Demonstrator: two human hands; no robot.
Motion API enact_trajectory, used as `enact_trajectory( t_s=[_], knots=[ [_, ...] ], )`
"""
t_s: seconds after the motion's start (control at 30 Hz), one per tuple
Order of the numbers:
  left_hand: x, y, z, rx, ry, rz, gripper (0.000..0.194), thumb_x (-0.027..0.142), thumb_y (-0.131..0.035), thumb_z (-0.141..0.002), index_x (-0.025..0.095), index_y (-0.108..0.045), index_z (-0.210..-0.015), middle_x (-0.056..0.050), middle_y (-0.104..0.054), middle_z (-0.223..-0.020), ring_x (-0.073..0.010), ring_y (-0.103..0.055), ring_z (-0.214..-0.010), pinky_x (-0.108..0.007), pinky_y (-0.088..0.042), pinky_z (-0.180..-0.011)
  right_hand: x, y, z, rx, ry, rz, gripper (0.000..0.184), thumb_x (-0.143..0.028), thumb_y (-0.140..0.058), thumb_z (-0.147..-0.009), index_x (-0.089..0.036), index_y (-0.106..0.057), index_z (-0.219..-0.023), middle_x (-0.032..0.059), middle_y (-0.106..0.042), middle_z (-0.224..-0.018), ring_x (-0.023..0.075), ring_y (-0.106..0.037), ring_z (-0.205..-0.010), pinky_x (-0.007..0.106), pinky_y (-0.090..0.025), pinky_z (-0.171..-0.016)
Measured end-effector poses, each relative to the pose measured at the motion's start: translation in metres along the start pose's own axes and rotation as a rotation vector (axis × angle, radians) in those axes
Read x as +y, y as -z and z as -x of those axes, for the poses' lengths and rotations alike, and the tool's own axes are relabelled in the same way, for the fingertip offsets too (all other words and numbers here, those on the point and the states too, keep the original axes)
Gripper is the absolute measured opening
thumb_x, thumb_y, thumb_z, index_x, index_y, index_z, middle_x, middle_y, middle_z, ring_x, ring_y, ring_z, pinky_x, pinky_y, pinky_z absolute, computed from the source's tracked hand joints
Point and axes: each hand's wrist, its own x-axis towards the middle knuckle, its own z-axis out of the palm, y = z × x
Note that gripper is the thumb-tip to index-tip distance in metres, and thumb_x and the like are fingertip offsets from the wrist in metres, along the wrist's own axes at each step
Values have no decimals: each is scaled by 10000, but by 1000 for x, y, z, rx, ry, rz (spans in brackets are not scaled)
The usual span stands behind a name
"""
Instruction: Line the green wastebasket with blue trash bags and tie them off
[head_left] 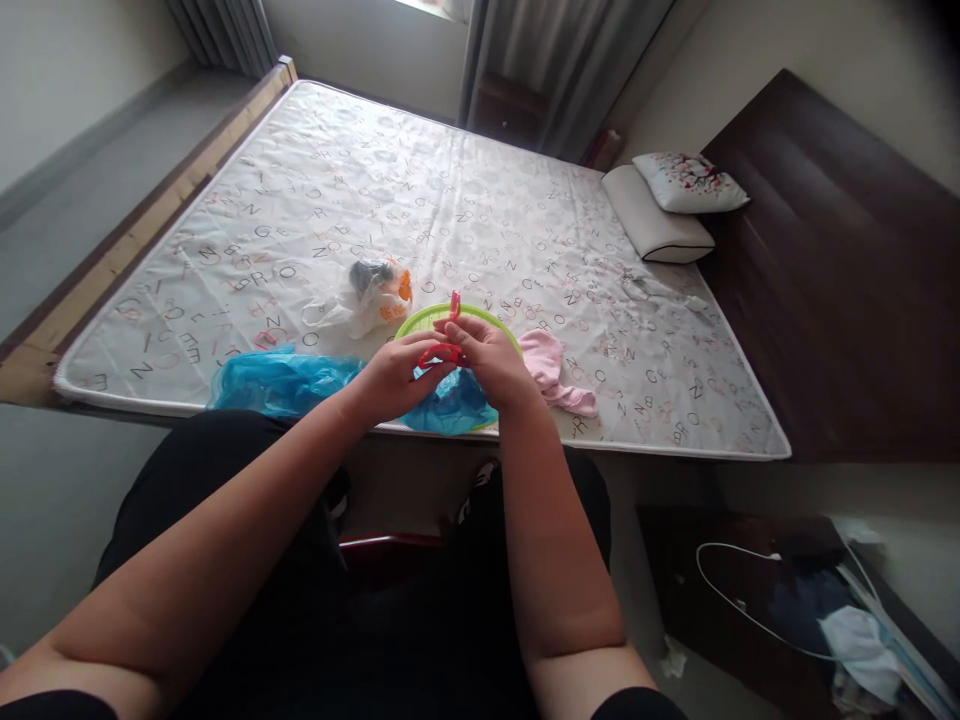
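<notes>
Above the near edge of the mattress, my left hand (394,375) and my right hand (491,362) meet. Both have their fingers closed on a small pinkish-red plastic piece (455,304), partly covered by the fingers, so its kind is unclear. Under the hands stands a round lime-green basket (420,318). Blue plastic film (450,405) lies over the basket's near part, and a crumpled blue plastic bag (285,380) stretches out to the left. Touching or close to the basket's right side is a pink cloth (551,370).
Behind the basket sits a clear plastic bag (375,300) with orange and dark parts. The lettered mattress (450,200) ends at a dark headboard (840,260) on the right, near two pillows (660,215). A low dark table (712,590) with a white cable stands at lower right.
</notes>
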Motion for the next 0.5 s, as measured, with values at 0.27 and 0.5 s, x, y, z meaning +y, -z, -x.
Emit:
enact_trajectory(
  t_s=[0.27,0.5],
  knots=[
    [-1,-2,-5,182,388,416,392,549,-842,-821,176,-783,-924,-98,-789,-1039,-221,-728,-912,-346,-596,-846,1,13,-5,242,47,-172,374,-574,-825,-830,-249,-673,-939,-11,-686,-860,120,-672,-737,245,-549,-646],
    [-20,20,-11,386,574,507,427,528,-910,-721,177,-685,-814,-63,-758,-909,-203,-737,-948,-345,-585,-916,8,59,-8,513,230,-135,279,-529,-669,-964,-286,-679,-1102,3,-713,-958,102,-665,-738,242,-543,-644]
  ],
)
